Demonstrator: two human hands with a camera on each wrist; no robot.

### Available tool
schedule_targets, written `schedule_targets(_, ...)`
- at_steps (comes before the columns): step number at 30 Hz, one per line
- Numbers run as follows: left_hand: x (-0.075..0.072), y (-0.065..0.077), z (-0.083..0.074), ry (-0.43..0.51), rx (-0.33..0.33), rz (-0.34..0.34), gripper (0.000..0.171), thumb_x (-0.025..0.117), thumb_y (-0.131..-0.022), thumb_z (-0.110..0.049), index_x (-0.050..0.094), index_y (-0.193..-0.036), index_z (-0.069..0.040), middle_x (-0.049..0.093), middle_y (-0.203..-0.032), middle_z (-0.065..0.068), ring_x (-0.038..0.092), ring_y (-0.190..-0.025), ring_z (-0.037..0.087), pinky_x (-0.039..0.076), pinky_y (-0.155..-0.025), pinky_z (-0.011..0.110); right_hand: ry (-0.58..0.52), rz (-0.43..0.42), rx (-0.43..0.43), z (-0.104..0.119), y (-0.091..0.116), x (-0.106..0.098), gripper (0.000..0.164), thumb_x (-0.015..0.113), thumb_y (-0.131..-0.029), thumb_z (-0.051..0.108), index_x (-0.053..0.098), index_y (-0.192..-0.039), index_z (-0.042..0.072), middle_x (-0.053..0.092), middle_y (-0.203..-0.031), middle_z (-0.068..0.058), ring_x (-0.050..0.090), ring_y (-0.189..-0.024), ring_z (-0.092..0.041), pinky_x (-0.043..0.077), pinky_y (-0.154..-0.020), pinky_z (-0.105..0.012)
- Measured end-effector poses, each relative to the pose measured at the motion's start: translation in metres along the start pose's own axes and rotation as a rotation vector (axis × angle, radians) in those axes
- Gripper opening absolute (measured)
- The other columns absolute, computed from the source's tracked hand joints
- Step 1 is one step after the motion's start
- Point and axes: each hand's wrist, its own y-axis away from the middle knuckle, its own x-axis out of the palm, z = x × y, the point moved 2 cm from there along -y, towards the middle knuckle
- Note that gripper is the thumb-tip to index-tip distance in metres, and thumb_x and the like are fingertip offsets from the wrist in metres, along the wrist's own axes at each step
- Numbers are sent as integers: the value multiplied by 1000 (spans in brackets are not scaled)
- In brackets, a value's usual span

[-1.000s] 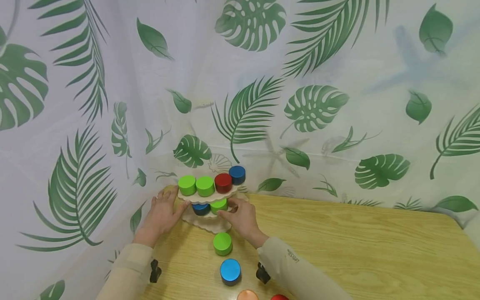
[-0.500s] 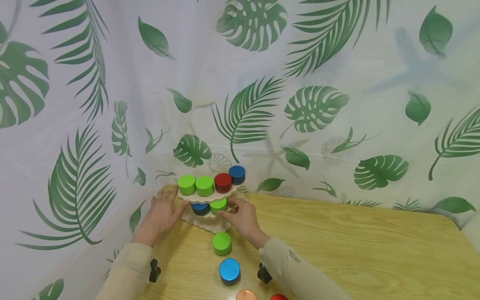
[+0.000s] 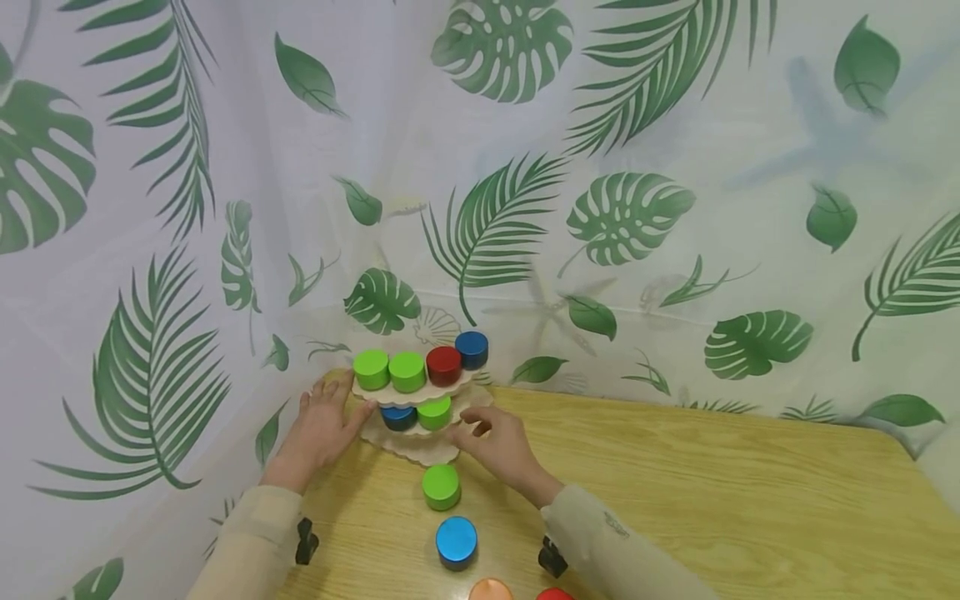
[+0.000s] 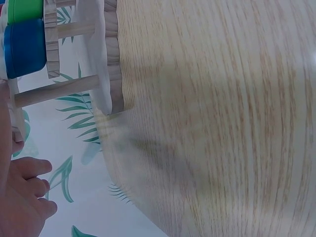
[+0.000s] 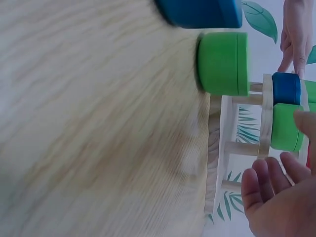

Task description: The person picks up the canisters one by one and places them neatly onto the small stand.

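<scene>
A pale wooden tiered stand (image 3: 408, 448) with scalloped edges stands at the table's back left. Its top tier bears two green tins, a red tin (image 3: 444, 366) and a blue tin (image 3: 472, 350). On the tier below are a dark blue tin (image 5: 286, 88) and a green tin (image 5: 285, 127). My left hand (image 3: 322, 429) holds the left end of the top tier, thumb in front and fingers behind. My right hand (image 3: 495, 442) is just right of the lower green tin, thumb and fingers apart with nothing between them.
On the wooden table (image 3: 675, 500), a green tin (image 3: 441, 487) and a blue tin (image 3: 457, 542) stand in front of the stand. An orange tin (image 3: 491, 590) and a red tin (image 3: 555, 594) show at the bottom edge. A leaf-patterned curtain (image 3: 525, 125) hangs behind.
My right hand has let go of the green tin on the lower tier and drawn back slightly to the right, its fingers parting. My left hand has stayed at the stand.
</scene>
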Motion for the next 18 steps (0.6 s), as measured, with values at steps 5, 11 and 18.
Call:
schedule_targets(5,0,0,0,1,-2,1,79,43,-111,-53,28,-163,5,35,-162,38,25,-153,60,18,-125,75,-41,93,-61,-5,8,-6,46,80,-93,29,71,-131,4,72,-131,-16,67,-114,-32,59,-88,-38)
schedule_targets(11,0,-1,0,1,0,-1,80,42,-111,-54,28,-163,5,38,-162,36,26,-153,60,18,-124,75,-68,200,-70,-8,13,-8,48,82,-92,27,71,-132,4,72,-133,-15,65,-122,-32,57,-94,-36)
schedule_targets(18,0,0,0,5,6,-7,79,43,-111,-53,29,-163,5,36,-163,36,25,-154,59,19,-124,76,-85,319,-87,-14,16,-4,51,82,-91,26,69,-133,1,71,-133,-16,65,-124,-33,57,-102,-48)
